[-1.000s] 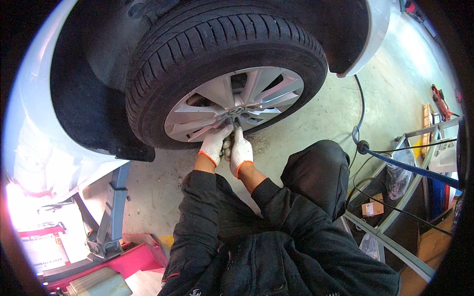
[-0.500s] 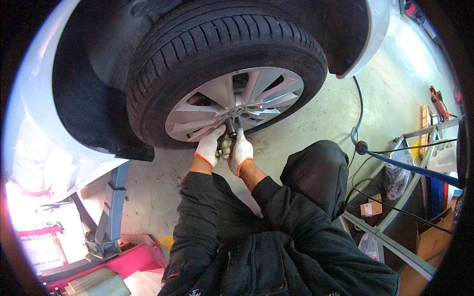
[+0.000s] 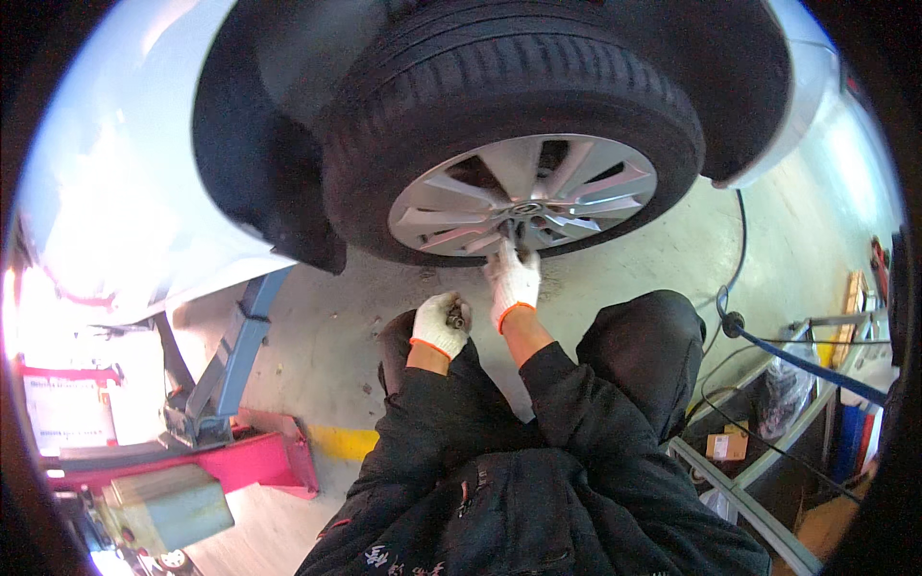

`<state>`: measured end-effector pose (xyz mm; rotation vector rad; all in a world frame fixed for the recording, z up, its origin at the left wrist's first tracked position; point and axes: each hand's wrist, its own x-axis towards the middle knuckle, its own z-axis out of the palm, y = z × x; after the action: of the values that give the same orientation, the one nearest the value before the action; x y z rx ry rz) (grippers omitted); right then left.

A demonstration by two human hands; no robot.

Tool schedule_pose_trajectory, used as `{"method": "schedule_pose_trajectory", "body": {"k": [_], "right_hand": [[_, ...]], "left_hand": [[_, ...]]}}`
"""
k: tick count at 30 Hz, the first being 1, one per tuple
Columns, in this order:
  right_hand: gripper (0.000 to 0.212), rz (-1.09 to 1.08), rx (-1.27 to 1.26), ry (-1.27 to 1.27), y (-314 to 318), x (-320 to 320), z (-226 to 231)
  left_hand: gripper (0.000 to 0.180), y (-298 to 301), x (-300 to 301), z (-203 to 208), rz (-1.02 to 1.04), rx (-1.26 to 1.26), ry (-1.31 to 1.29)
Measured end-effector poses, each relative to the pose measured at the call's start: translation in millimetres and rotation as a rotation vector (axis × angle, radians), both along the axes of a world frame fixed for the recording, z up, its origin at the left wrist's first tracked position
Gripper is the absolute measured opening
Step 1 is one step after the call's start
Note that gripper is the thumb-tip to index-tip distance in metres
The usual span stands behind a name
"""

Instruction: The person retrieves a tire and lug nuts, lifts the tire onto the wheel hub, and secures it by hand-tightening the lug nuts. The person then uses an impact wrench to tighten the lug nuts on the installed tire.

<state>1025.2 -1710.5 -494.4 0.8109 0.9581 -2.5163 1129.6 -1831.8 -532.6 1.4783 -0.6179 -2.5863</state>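
A car wheel with a black tyre (image 3: 499, 101) and a silver alloy rim (image 3: 442, 206) hangs in the wheel arch ahead of me. My right hand (image 3: 515, 280), in a white knit glove with an orange cuff, reaches up to the lower part of the hub. Its fingertips are closed and blurred at a dark piece (image 3: 511, 231) below the centre cap; what they hold is not clear. Lower and to the left, my left hand (image 3: 440, 324), gloved alike, is curled palm up around small dark metal pieces (image 3: 455, 315) that look like lug nuts.
White car bodywork (image 3: 125, 163) fills the upper left. Below it stand a blue-grey lift arm (image 3: 235, 341) and a red metal base (image 3: 279, 456). At right, a hose (image 3: 802, 363) crosses a metal frame rack (image 3: 749, 499) holding a small cardboard box (image 3: 727, 444). My knee (image 3: 643, 341) is bent beside the wheel.
Both hands were together under the hub. My left hand has drawn back down from the wheel, while the right stays at the hub. The whole view has shifted, moving the wheel rightward.
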Motion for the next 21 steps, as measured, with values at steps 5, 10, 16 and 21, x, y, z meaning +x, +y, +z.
{"method": "schedule_pose_trajectory", "body": {"k": [5, 10, 16, 21], "right_hand": [[0.034, -0.047, -0.103, -0.109, -2, -5, 8], [0.026, -0.111, -0.110, -0.020, -2, -9, 22], [0.025, 0.035, -0.316, -0.114, -4, -14, 29], [0.026, -0.149, -0.073, -0.053, -7, -13, 25]], "left_hand": [[0.012, 1, 14, -4, -0.169, 0.013, 0.085], [0.013, 6, 17, -2, -0.134, -0.042, 0.091], [0.028, -2, 19, -21, -0.113, -0.029, 0.095], [0.030, -8, 23, -34, -0.107, 0.004, 0.173]]}}
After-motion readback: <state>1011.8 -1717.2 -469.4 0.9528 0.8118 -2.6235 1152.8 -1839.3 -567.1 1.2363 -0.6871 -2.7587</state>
